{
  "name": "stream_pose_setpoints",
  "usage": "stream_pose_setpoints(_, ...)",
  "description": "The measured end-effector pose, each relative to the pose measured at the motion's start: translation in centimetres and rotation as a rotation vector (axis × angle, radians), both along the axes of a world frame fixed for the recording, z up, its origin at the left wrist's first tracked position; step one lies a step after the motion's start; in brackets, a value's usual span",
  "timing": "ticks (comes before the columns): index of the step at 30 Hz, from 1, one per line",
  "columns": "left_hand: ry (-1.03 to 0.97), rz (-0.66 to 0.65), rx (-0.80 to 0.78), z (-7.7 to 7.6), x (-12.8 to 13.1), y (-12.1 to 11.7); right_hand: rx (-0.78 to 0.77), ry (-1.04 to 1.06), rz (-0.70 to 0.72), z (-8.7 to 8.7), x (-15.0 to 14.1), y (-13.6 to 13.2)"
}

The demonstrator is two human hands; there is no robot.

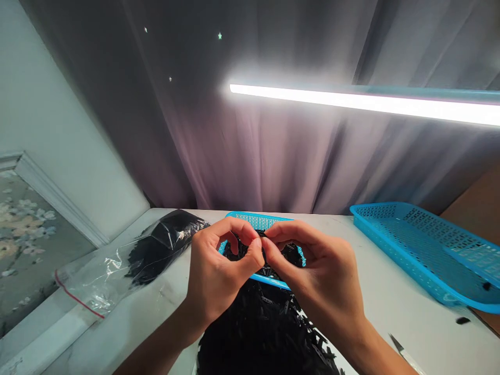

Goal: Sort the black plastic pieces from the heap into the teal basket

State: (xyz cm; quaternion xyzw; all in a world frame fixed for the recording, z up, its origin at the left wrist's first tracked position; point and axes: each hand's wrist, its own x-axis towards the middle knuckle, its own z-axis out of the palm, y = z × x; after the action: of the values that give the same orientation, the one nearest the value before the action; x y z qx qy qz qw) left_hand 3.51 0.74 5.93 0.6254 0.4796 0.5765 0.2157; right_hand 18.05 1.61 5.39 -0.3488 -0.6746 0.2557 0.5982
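**Left hand point(219, 271) and right hand point(328, 265) meet at the fingertips above small black pieces point(269, 333)**

Nearest, the black pieces lie in a broad heap on the pale surface point(390, 291), below the hands and between the forearms. To the right of the heap is a pointed blade point(396, 342), partly out of view.

Above the heap, each hand's grip is closed to a pinch, thumb and forefinger tips together, the two pinches touching or nearly so. Whether a piece is held between them is too small to tell.

Behind and beneath the grips, more of the pieces fill a blue basket point(258, 216), partly hidden by the hands. Left of it lies a clear bag point(113, 268) with a red strip and black contents. Well to the right stands a larger blue tray point(394, 255), with a dark bit point(463, 321) just beside it.

Farthest back, a lit tube point(351, 100) crosses before a grey-mauve curtain point(234, 151).
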Motion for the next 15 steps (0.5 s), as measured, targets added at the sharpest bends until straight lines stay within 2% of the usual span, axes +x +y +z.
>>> stream_pose_setpoints(15,-0.018,-0.063,-0.05,0.06,0.49,-0.65,-0.045,0.02,-0.012,0.02,-0.01,0.32)
